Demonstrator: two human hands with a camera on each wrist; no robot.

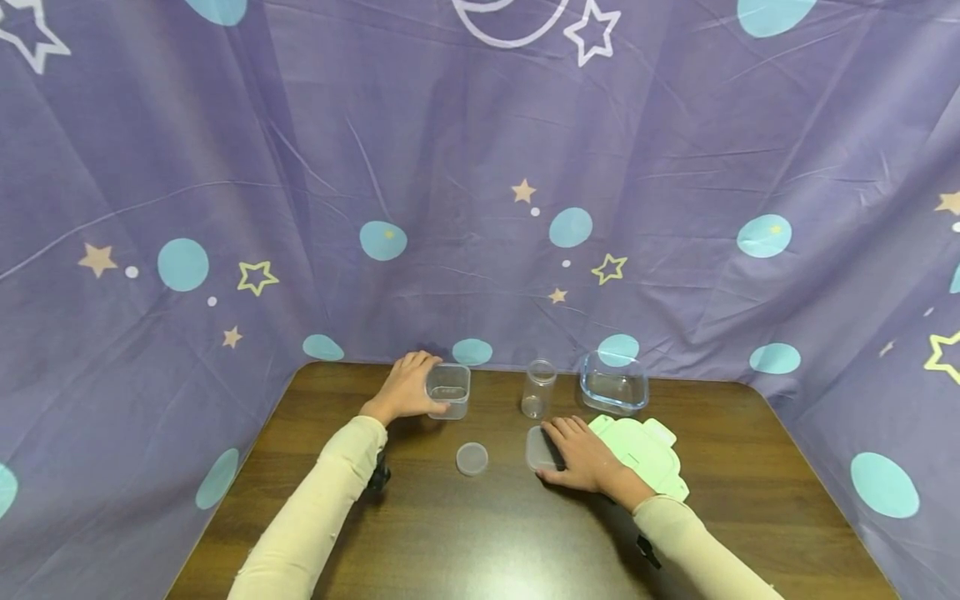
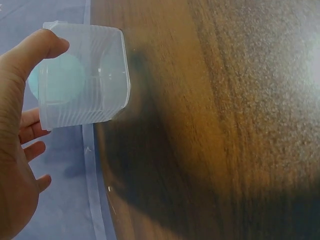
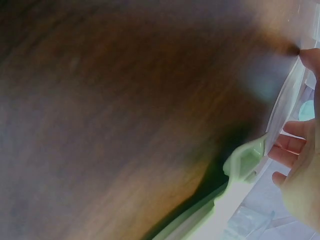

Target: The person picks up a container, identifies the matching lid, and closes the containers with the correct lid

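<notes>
At the far left of the table, my left hand (image 1: 405, 389) holds a clear square plastic container (image 1: 450, 405). In the left wrist view its thumb lies along one side of the container (image 2: 85, 80), with the fingers partly hidden at the other side. My right hand (image 1: 583, 457) is over a translucent square lid (image 1: 537, 450), thumb and fingers at opposite edges; the lid is partly covered by the hand. Beside that hand lies a light green snap lid (image 1: 647, 454), close to the fingers in the right wrist view too.
A small round translucent lid (image 1: 472, 459) lies between the hands. Toward the back stand a clear cylindrical jar (image 1: 537, 390) and a clear rectangular glass container (image 1: 615, 392). The wooden table (image 1: 465, 533) ends at a purple patterned curtain (image 1: 465, 208).
</notes>
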